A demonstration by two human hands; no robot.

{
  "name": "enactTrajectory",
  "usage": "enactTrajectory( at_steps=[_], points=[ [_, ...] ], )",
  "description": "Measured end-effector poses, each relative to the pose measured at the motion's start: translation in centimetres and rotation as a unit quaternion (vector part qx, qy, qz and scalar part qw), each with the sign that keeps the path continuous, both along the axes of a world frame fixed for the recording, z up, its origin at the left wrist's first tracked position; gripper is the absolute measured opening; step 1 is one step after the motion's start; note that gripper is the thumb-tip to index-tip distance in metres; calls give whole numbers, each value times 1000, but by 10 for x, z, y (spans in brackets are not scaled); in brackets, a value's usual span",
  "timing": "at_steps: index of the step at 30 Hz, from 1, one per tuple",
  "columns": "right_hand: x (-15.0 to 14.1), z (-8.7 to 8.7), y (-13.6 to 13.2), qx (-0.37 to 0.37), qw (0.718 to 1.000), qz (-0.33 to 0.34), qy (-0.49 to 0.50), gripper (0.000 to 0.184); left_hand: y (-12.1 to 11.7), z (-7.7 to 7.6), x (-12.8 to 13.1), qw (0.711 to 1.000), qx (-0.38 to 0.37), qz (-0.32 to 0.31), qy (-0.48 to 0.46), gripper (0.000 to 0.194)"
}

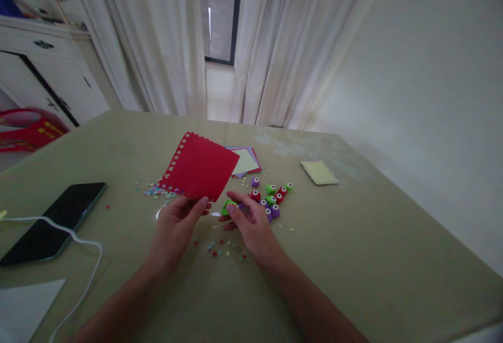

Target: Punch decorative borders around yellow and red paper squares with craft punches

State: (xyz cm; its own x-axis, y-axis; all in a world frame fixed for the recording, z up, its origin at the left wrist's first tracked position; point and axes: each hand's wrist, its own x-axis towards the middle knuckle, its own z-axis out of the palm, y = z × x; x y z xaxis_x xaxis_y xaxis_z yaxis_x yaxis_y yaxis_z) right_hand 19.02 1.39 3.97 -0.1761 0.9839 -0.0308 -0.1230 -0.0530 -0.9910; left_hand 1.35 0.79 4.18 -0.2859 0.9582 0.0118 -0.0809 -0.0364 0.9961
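Observation:
A square sheet of red paper point(202, 165) is pinched at its near edge by my left hand point(176, 225), thumb on top. Cut-out shapes run along its left side, and its far edge is scalloped. My right hand point(253, 222) is closed on a green craft punch point(228, 207), just right of the paper and apart from it. Beyond my right fingers sit several small red, green and purple craft punches point(271, 200). Tiny punched paper bits point(220, 252) are scattered between my wrists, and a denser pile lies partly hidden behind the red sheet.
Behind the red sheet lies a stack of coloured paper point(245, 161). A pale yellow paper point(319, 172) with a punched border is farther right. On the left are a black tablet point(58, 220), a white cable point(88, 241) and a white sheet point(27, 306).

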Motion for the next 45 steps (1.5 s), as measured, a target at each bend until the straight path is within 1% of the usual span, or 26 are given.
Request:
enactTrajectory(
  at_steps=[2, 4, 11, 13, 20, 23, 26, 28, 32, 35, 41, 45],
  points=[
    [0, 2, 1, -23, 999, 13, 46, 52, -2, 2, 1, 1000, -11, -23, -2, 38],
    [-1, 5, 2, -33, 997, 10, 70, 50, -4, 4, 3, 999, -15, -40, -1, 38],
    [0, 5, 6, -27, 996, -48, 77, 45, -7, 8, 7, 1000, -2, -28, -2, 40],
    [1, 6, 7, -23, 996, -53, 75, 44, -7, 8, 7, 1000, -1, -26, -2, 40],
    [1, 10, 5, -17, 997, -20, 78, 50, -7, 10, 9, 999, -9, -53, 0, 37],
    [1, 11, 4, -12, 998, -4, 59, 48, -7, 10, 9, 998, -1, -60, 8, 36],
    [3, 12, 4, -4, 1000, 8, 27, 45, -6, 9, 9, 997, 7, -80, 13, 34],
    [5, 12, 5, -4, 999, 21, 24, 43, -6, 7, 10, 996, 10, -92, 15, 32],
    [8, 14, 6, -19, 997, 53, 48, 39, -5, 1, 9, 995, 10, -99, 22, 29],
    [9, 16, 6, -26, 996, 65, 53, 38, -4, -3, 10, 993, 5, -114, 19, 27],
    [10, 18, 5, -57, 994, 64, 74, 43, -4, -1, 11, 992, 10, -120, 24, 28],
    [12, 14, 5, -78, 991, 74, 85, 44, -6, 1, 12, 992, 6, -127, 24, 28]
  ],
)
